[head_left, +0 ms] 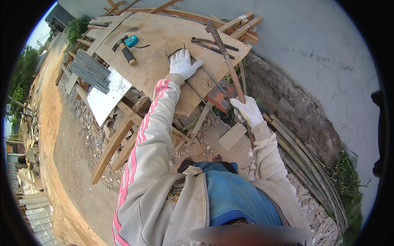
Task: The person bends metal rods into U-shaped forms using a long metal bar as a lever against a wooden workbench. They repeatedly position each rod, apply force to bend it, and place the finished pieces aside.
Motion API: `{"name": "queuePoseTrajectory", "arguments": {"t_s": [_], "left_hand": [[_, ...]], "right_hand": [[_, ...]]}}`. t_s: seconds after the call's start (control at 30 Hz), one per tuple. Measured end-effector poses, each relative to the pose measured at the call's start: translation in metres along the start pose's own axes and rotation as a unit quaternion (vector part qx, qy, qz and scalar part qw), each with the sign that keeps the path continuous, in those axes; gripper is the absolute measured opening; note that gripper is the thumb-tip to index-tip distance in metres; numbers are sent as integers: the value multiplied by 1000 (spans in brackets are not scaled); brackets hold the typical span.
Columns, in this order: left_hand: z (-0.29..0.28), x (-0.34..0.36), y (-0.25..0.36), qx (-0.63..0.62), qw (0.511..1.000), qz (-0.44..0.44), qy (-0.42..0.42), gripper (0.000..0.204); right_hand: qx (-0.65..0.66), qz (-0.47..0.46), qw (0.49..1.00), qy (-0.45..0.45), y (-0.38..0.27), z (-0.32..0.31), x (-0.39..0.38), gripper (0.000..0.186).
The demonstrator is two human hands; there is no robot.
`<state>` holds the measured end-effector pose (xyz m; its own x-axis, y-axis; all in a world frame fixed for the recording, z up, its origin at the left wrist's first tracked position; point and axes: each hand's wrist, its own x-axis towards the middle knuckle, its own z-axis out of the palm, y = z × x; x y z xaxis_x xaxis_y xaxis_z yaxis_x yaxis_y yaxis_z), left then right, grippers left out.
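Note:
My left hand, in a white knit glove, lies flat on the plywood board, fingers stretched and thumb out to the side. Under and beside it is a thin bent steel rod; its legs run toward me past the board's near edge, and the palm hides part of the bend. My right hand, also gloved, is wrapped round a long rusty bar. The bar slants from the board's far right edge down toward me. Long-handled pincers lie left of and partly behind the bar.
A hammer and a teal tape measure lie on the board's left. Cut steel rods are stacked beside a white panel. Bamboo poles lie along the wall at right. Timber juts out near left.

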<state>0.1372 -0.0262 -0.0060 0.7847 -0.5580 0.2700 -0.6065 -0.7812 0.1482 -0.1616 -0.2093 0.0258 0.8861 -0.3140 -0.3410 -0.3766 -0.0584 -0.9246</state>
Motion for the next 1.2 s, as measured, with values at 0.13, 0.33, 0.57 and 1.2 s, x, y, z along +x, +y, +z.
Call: {"name": "queuePoseTrajectory", "arguments": {"t_s": [0.13,0.33,0.57,1.2], "left_hand": [[-13,4,2,36,997,3,-62,110],[-8,4,3,58,998,15,-36,121],[1,-4,1,83,996,18,-11,120],[-47,-21,20,-100,995,-3,1,106]], "right_hand": [[-165,-32,982,85,12,-22,-5,41],[-218,-48,959,174,69,-99,-82,39],[-490,11,849,195,96,-162,-150,48],[-678,-113,725,37,11,-273,-20,27]]}}
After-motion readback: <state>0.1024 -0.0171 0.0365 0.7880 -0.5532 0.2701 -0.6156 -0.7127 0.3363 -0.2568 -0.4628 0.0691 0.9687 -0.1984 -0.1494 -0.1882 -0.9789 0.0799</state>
